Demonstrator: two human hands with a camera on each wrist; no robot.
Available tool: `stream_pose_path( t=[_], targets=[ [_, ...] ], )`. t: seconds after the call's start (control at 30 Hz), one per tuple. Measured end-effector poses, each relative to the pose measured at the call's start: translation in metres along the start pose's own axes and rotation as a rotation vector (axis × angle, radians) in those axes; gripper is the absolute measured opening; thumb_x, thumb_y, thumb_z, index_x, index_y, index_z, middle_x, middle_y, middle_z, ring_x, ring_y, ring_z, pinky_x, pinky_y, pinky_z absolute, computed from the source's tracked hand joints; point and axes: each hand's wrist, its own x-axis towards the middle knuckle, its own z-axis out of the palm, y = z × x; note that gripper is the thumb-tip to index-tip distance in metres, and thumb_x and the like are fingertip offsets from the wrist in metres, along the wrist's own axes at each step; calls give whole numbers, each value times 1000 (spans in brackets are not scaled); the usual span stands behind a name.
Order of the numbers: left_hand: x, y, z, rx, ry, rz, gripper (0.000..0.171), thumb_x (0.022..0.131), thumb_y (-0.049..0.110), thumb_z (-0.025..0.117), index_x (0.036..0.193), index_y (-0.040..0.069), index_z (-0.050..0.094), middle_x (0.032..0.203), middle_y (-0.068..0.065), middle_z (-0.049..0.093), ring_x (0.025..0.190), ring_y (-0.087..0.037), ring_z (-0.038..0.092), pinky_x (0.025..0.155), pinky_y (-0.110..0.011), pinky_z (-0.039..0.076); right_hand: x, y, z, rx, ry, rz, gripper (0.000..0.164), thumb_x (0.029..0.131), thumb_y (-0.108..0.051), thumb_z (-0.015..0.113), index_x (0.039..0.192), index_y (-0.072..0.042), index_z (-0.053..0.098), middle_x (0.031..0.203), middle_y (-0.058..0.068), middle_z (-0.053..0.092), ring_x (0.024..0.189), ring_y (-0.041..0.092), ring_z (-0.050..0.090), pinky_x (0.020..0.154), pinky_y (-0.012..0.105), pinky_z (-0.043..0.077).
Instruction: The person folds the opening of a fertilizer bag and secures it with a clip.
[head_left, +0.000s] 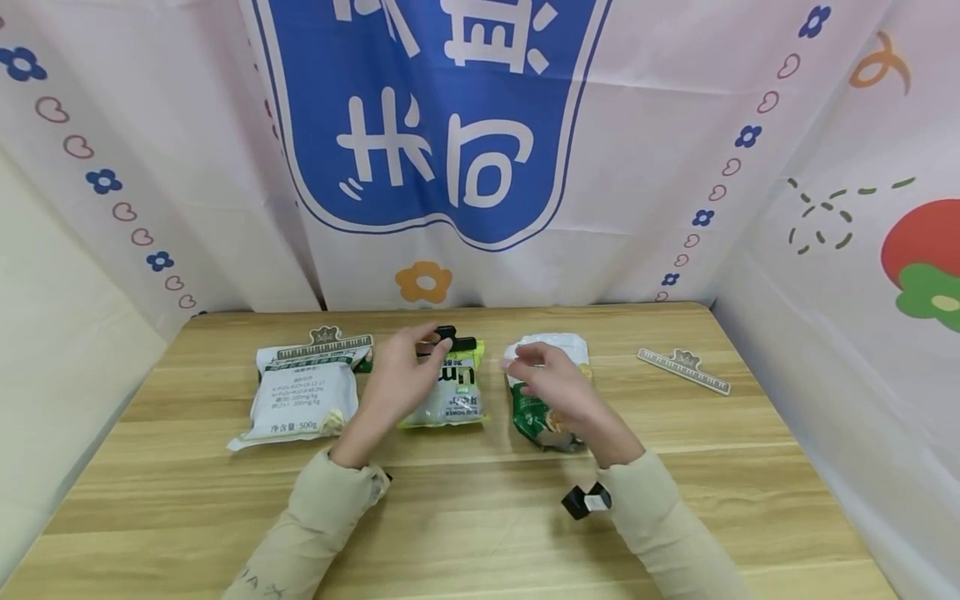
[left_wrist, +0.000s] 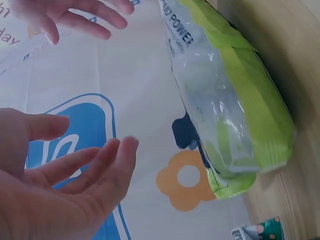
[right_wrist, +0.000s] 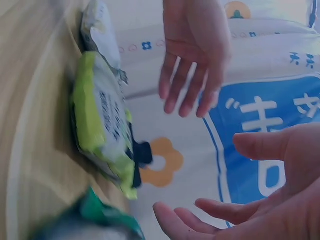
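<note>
My left hand [head_left: 401,375] hovers above the table beside a green-edged, part-clear bag [head_left: 450,400]. A black clip [head_left: 467,343] sits on that bag's far edge, partly hidden by the left fingers in the head view. In the left wrist view the left hand [left_wrist: 75,185] is apart from the bag [left_wrist: 220,95], fingers spread and loosely bent. Over a white-and-green bag [head_left: 536,421] is my right hand [head_left: 558,383]. The right wrist view shows this right hand [right_wrist: 265,195] with nothing between its fingers and thumb.
A white bag [head_left: 303,404] with a piano-key patterned clip [head_left: 324,346] along its top lies at the left. Another patterned clip [head_left: 684,370] lies loose on the wooden table [head_left: 480,525] at the right. A printed cloth [head_left: 630,167] hangs behind the table's back edge.
</note>
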Motion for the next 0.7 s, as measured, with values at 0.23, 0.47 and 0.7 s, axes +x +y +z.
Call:
stream_pose_path(
  t=[0.23, 0.47, 0.7],
  targets=[
    [4, 4, 10, -101, -53, -40, 63, 105, 28, 64, 160, 7, 41, 125, -14, 75, 111, -29, 76, 86, -41, 66, -5, 5, -30, 37, 38, 19, 61, 108, -30, 60, 155, 3, 41, 155, 23, 48, 143, 43, 49, 117, 53, 51],
    [7, 11, 28, -365, -244, -211, 58, 108, 27, 59, 157, 2, 42, 137, -20, 66, 118, -37, 71, 93, -43, 65, -9, 17, -57, 19, 101, 37, 63, 109, -32, 58, 156, 4, 38, 153, 25, 49, 142, 44, 50, 115, 54, 53],
    [10, 23, 47, -506, -372, -336, 65, 109, 29, 58, 161, 1, 32, 150, -24, 56, 133, -42, 62, 106, -52, 59, -2, 37, -77, 10, 138, 79, 65, 109, -33, 56, 157, 7, 35, 156, 27, 44, 142, 44, 47, 119, 57, 48]
  ],
)
